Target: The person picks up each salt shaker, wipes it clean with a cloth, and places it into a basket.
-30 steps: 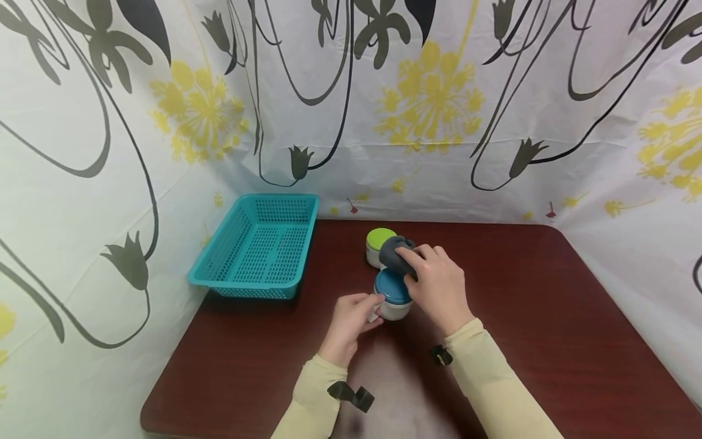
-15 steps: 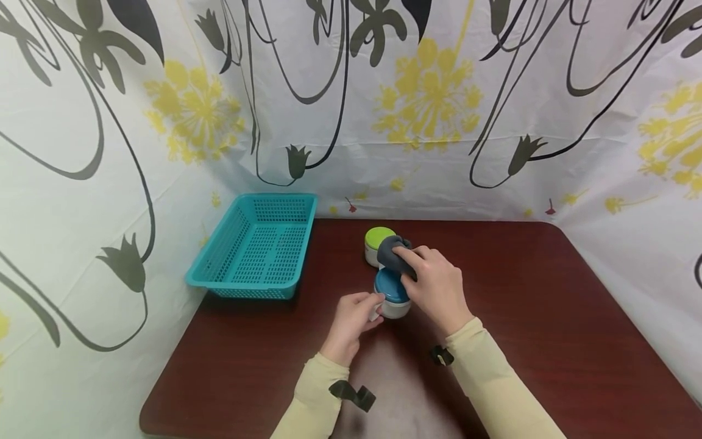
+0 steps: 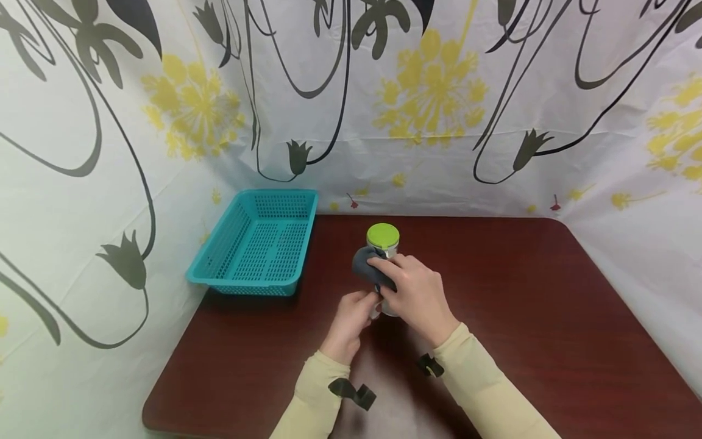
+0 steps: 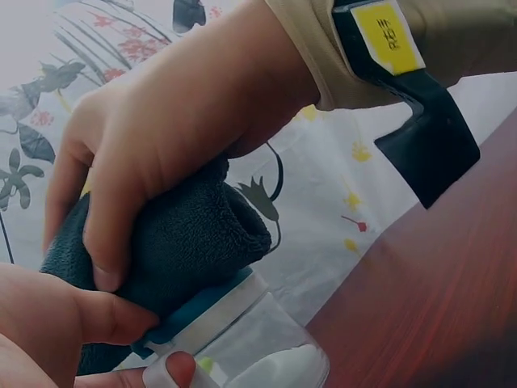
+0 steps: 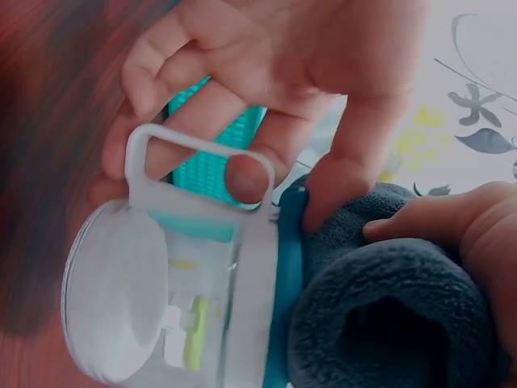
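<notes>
My left hand (image 3: pixel 347 323) holds a clear jar (image 5: pixel 190 259) by its white loop handle (image 5: pixel 139 166), with a finger through the loop and the thumb at the lid's edge. The jar has a blue lid (image 5: pixel 287 275) and a white base. My right hand (image 3: pixel 419 296) grips a rolled dark grey towel (image 4: pixel 198 234) and presses it on the lid, hiding most of the lid in the head view. Just behind stands a second jar with a lime-green lid (image 3: pixel 383 235), partly covered by the towel and right hand.
A turquoise perforated basket (image 3: pixel 249 284) sits at the table's back left. The dark red-brown table (image 3: pixel 526 305) extends to both sides of the hands. A white patterned curtain (image 3: pixel 351 152) hangs behind the table and along its sides.
My right hand has moved the towel left and toward me across the blue lid, covering it and revealing more of the green-lidded jar. The left hand keeps its hold on the handle.
</notes>
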`<state>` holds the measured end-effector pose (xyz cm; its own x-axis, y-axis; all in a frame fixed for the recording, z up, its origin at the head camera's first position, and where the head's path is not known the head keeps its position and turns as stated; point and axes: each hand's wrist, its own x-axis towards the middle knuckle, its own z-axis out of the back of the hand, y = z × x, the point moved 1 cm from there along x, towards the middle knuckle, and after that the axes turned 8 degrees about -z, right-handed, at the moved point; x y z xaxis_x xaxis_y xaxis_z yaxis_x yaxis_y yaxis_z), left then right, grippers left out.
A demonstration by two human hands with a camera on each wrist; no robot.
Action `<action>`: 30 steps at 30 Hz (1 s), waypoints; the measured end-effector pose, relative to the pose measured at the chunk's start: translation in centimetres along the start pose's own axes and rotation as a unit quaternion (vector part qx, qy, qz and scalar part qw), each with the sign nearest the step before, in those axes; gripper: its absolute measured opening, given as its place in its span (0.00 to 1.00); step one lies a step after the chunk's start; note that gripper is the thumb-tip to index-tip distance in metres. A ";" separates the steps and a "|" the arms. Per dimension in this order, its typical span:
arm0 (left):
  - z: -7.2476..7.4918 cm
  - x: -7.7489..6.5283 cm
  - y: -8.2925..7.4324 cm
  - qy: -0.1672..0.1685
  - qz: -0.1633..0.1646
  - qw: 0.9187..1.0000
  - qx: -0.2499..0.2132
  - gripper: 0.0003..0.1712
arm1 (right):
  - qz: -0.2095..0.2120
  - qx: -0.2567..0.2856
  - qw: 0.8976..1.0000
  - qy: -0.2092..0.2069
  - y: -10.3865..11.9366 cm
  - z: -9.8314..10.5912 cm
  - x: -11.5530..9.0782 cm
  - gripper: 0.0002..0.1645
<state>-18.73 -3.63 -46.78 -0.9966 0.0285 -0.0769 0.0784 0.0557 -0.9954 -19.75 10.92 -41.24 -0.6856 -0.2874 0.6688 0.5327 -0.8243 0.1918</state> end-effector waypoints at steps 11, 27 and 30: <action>0.5 -0.1 -0.8 0.015 -0.008 1.000 -0.002 0.15 | 0.001 -0.083 0.996 0.028 -0.8 -0.1 0.1 0.38; 3.0 0.3 -3.3 0.056 -0.019 0.998 0.008 0.18 | -0.025 -0.065 0.997 0.010 -4.4 2.8 1.3 0.38; 3.7 0.7 -4.5 0.068 -0.021 0.997 -0.003 0.18 | -0.038 -0.054 0.998 0.002 -5.2 3.6 1.5 0.38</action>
<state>-19.90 -7.56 -42.61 -0.9866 0.1613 -0.0252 0.0363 0.0660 -0.9972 -21.78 16.50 -38.65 -0.7246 -0.2233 0.6520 0.4218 -0.8919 0.1633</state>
